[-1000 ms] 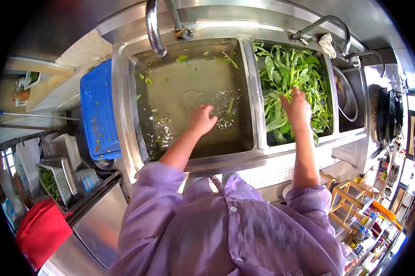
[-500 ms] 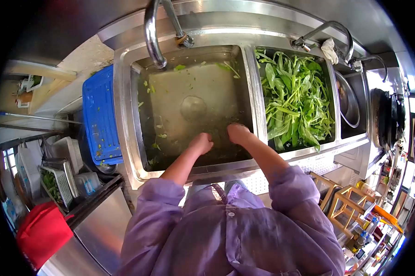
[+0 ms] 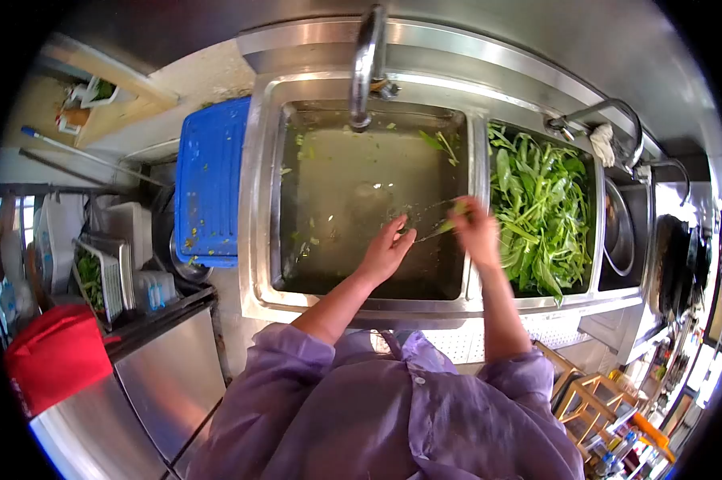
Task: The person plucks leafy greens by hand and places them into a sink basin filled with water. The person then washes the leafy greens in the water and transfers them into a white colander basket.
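I keep the left hand [image 3: 388, 250] over the water [image 3: 341, 180] of the left sink basin [image 3: 258, 200], its fingers spread and released. The right hand [image 3: 474, 230], a little blurred, is near the divider [image 3: 477, 160], and its fingers grasp small green scraps [image 3: 458, 210], with water drops beside them. The leafy greens [image 3: 541, 212] lie heaped in the right basin [image 3: 598, 212], just beside this hand. A loose leaf [image 3: 431, 140] floats near the far side, and the faucet [image 3: 365, 80] reaches over the left basin.
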Demonstrator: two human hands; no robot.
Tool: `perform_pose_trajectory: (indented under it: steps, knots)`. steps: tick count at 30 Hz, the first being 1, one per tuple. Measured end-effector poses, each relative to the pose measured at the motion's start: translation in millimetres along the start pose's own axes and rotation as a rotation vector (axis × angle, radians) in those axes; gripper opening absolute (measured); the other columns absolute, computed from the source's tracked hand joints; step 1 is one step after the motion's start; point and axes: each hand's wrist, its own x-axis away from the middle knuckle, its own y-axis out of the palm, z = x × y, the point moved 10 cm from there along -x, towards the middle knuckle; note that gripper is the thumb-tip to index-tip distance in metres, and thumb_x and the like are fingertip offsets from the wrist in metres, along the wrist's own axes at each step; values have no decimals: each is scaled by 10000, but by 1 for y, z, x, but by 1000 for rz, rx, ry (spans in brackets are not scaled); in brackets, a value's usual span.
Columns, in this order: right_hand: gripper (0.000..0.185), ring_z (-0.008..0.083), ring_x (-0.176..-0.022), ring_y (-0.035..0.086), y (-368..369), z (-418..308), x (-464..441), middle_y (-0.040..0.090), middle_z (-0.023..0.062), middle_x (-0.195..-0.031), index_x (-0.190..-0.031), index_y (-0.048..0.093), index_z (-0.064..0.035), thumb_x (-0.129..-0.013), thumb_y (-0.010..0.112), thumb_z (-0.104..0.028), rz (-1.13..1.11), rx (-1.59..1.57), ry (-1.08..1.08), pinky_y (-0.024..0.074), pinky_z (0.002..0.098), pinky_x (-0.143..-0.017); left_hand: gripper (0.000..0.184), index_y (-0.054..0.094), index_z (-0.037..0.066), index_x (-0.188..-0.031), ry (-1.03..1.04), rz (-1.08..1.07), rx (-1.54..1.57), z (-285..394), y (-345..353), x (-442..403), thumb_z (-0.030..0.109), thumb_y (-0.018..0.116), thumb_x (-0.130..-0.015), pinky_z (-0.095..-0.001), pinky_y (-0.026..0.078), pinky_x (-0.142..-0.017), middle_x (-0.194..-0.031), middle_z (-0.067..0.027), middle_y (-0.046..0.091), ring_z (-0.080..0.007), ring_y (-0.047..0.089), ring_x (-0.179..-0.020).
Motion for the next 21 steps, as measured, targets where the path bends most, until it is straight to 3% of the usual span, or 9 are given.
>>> perform_pose_trajectory:
  steps: [1,3,6,7,10,12,15,17,21]
  knots:
    - [342,217,-773,573,-34,15,-12,563,110,-896,-1052,509,-38,-739,620,-119,79,101,-11,475,299,-641,446,442,30,-1171,-3,15,1,-11,-10,2,321,513,-840,-306,371,-887,-1159,-170,477,-229,488,-1051]
    - [372,183,-722,585,-93,-18,-18,567,102,-964,-1123,481,-94,-767,590,-105,404,862,34,489,275,-605,341,557,39,-1010,200,132,-721,-1,-39,9,267,592,-759,-360,417,-802,-1065,-150,529,-274,535,-946]
    - [407,232,-763,597,-84,-26,-48,542,123,-1049,-1159,457,-117,-775,585,-154,331,787,137,504,320,-616,156,618,101,-807,2,-41,-1310,-35,-67,7,135,586,-659,-444,410,-697,-893,-88,570,-270,546,-822]
    - [389,284,-789,592,-51,-24,-65,537,147,-1054,-1149,465,-111,-785,567,-203,235,875,-91,492,351,-661,191,619,120,-852,46,-117,-1349,-62,-74,8,129,574,-667,-461,407,-724,-860,-102,573,-278,555,-837]
    - [448,350,-935,528,52,-10,-106,487,195,-1091,-1151,428,-53,-762,563,-229,-92,791,-159,447,422,-764,226,600,97,-922,-46,-225,-1314,-60,-90,23,171,562,-712,-443,415,-752,-888,-117,580,-287,558,-863]
    - [606,402,-926,518,79,43,-145,402,259,-1155,-1252,268,-36,-757,540,-257,-74,800,97,447,447,-778,288,572,76,-978,-28,-11,-880,-12,-122,21,233,571,-737,-417,432,-757,-937,-128,581,-289,560,-873]
    - [290,370,-879,552,112,102,-172,562,216,-968,-990,501,-22,-774,487,-214,-73,757,145,454,412,-770,159,575,68,-898,198,436,-615,43,-208,37,110,591,-746,-297,458,-533,-758,-102,589,-215,566,-620]
    - [287,326,-904,562,145,107,-158,581,195,-957,-957,568,-31,-804,452,-244,-291,858,104,453,407,-762,149,576,60,-895,108,488,-596,55,-240,46,94,588,-750,-274,449,-513,-741,-83,582,-169,552,-594]
    - [224,348,-838,566,108,30,-104,595,192,-846,-934,577,-67,-796,487,-219,-232,671,32,447,422,-730,122,573,50,-873,134,504,-651,56,-260,52,86,579,-757,-256,443,-522,-742,-73,581,-147,542,-580]
